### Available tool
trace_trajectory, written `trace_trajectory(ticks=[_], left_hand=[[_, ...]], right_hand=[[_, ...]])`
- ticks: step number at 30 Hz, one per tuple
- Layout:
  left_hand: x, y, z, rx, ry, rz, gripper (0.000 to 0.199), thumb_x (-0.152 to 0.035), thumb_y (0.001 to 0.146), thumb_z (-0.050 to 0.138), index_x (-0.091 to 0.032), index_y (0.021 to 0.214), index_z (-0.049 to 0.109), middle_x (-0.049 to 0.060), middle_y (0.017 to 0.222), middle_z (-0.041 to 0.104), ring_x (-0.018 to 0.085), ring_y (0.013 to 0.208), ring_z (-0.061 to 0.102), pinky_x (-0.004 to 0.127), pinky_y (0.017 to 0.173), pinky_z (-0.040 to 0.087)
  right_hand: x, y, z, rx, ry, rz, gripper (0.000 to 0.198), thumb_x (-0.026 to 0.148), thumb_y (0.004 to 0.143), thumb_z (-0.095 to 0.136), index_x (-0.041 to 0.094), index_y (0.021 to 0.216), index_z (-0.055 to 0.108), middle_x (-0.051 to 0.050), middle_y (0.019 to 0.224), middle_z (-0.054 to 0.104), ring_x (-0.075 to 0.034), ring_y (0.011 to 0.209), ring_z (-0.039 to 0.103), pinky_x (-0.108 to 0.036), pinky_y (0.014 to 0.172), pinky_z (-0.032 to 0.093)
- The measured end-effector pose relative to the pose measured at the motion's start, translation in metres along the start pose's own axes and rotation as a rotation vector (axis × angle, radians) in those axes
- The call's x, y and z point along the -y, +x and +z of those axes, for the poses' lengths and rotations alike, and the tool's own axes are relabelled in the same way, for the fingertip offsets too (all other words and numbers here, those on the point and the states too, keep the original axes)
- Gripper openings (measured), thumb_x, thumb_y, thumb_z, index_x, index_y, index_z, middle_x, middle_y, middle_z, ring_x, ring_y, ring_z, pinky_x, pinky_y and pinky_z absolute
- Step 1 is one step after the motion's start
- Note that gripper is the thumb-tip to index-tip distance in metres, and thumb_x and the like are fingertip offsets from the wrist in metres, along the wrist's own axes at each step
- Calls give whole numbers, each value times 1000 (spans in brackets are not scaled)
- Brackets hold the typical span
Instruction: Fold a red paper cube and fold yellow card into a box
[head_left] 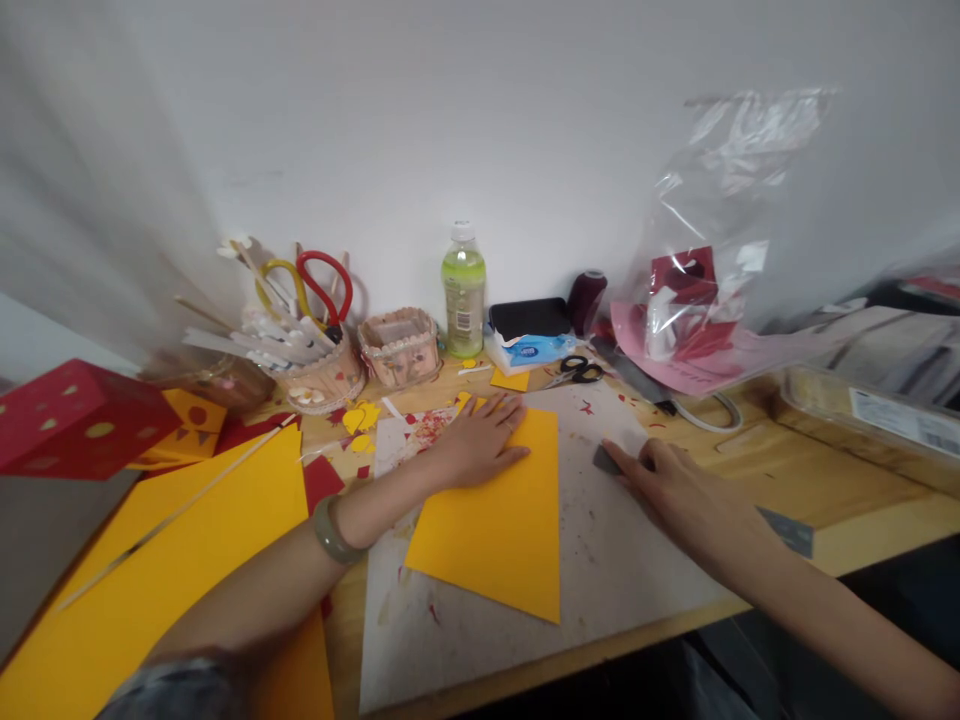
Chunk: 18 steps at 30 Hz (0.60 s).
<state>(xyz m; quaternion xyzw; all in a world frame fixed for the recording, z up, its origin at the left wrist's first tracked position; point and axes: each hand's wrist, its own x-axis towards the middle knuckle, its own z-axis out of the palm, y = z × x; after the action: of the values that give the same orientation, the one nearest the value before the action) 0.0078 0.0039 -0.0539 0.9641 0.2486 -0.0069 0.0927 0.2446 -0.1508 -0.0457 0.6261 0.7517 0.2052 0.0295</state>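
My left hand point(484, 440) lies flat with fingers stretched over the upper part of a yellow sheet of paper point(499, 540). The sheet rests on a stained grey-white board point(600, 580). To the right, my right hand point(660, 475) grips a small dark grey flat piece point(604, 460) against the board, its index finger pointing along it. What exactly this piece is I cannot make out. It is apart from the yellow sheet. Red and yellow paper scraps point(431, 430) lie near my left wrist, which wears a greenish bangle point(334, 532).
Large yellow sheets point(202, 540) and a red spotted box point(82, 418) are at the left. Along the wall stand a tool-filled basket point(319, 380), a small box point(401, 345) and a green bottle point(463, 290). Black-handled scissors point(581, 370) and a plastic container point(862, 420) lie at the right.
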Motion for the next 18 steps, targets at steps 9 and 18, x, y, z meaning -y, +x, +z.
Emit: trace_trajectory(ticks=[9, 18], left_hand=[[-2, 1, 0, 24, 10, -13, 63, -50, 96, 20, -13, 146, 18, 5, 155, 11, 25, 142, 7, 53, 112, 12], [-5, 1, -2, 52, 56, -13, 62, -49, 95, 20, -13, 147, 18, 5, 155, 9, 28, 142, 7, 53, 112, 13]], right_hand=[[7, 18, -20, 324, 1, 55, 47, 13, 86, 35, 24, 129, 50, -9, 83, 58, -18, 57, 59, -27, 48, 33], [22, 31, -28, 420, 31, 175, 44, 11, 89, 31, 20, 128, 49, -12, 90, 59, -20, 66, 62, -28, 53, 37]])
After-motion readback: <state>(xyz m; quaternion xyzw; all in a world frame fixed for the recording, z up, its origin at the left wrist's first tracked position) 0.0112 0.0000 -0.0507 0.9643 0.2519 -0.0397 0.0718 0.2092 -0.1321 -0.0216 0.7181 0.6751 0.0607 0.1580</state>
